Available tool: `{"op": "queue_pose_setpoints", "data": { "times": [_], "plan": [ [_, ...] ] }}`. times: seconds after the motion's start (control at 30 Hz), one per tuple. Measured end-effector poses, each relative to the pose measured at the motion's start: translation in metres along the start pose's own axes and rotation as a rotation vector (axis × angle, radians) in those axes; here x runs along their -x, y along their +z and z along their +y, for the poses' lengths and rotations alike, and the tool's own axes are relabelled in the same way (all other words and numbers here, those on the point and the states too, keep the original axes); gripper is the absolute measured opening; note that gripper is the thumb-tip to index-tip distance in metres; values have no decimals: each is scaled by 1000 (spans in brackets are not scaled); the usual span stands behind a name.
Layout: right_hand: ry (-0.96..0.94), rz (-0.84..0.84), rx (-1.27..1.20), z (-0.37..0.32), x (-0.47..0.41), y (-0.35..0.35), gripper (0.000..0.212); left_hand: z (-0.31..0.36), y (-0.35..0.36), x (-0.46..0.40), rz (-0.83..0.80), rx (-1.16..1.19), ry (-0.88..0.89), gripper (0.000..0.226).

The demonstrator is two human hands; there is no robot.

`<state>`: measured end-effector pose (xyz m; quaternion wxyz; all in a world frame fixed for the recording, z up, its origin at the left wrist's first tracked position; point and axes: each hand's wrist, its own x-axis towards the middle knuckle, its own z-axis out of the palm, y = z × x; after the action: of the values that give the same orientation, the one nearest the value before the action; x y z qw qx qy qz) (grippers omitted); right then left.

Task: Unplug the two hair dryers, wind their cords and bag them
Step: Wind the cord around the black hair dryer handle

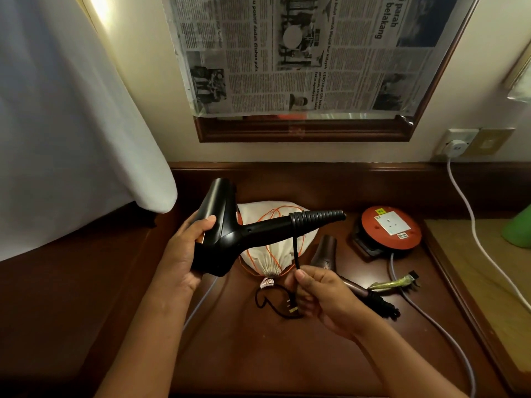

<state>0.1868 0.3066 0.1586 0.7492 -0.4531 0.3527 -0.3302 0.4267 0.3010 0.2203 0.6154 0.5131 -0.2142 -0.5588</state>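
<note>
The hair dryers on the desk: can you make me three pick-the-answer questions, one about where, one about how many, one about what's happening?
1. Where is the white bag?
A. On the desk, behind the black dryer
B. Hanging on the wall
C. In the right hand

2. How many hair dryers show?
A. One
B. Two
C. Four

3. What is the right hand doing?
A. Resting flat
B. Pinching the black cord
C. Holding the bag

Answers: 1 A, the bag lies on the desk. 2 B, the black dryer is in the left hand and a brown dryer lies on the desk. 3 B, its fingers pinch the black cord.
</note>
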Motion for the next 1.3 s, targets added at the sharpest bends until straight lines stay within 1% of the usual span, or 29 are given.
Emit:
{"op": "queue_pose_setpoints", "data": {
  "times": [0.1,0.17,0.2,0.27,0.3,0.47,0.57,0.67,0.8,0.87,0.93,1.03,1.07,1.13,1.2,1.27,1.3],
  "plan": [
    [-40,58,251,-3,-1,-2,24,3,-1,0,-26,0,-21,55],
    [-45,134,429,-4,-3,0,31,4,-1,1,-42,-2,-36,48],
    [-30,163,467,-6,-3,2,38,5,0,1,-46,-4,-43,47],
    [18,187,445,-7,-5,5,60,8,1,2,-47,-7,-49,45],
    [39,183,416,-8,-6,5,65,10,1,2,-45,-5,-54,43],
    [49,40,162,-8,-5,1,50,20,-2,3,-88,26,-79,27],
    [4,-7,98,-7,-6,-2,46,25,-4,4,-91,16,-80,31],
    [-56,30,145,-9,-8,-2,43,29,-7,2,-78,25,-82,36],
    [-113,164,237,-1,-13,3,43,31,-8,0,-97,44,-82,29],
    [-118,175,251,3,-18,4,44,30,-7,0,-112,23,-83,27],
    [-93,124,229,3,-22,2,45,30,-7,-1,-125,5,-84,25],
    [6,-6,57,-4,-29,-7,42,32,-8,-1,-135,-7,-95,22],
    [53,-59,2,-7,-31,-10,40,32,-10,-2,-140,-8,-101,24],
    [132,-163,-75,-14,-36,-14,37,35,-14,-3,-150,-7,-133,37],
    [159,-247,-119,-21,-40,-14,33,37,-16,-3,-155,4,-167,44],
    [169,-283,-133,-30,-43,-14,24,40,-20,-2,-184,6,-193,52],
    [190,-266,-112,-34,-44,-16,16,42,-21,-1,-200,-4,-206,64]
  ]
}}
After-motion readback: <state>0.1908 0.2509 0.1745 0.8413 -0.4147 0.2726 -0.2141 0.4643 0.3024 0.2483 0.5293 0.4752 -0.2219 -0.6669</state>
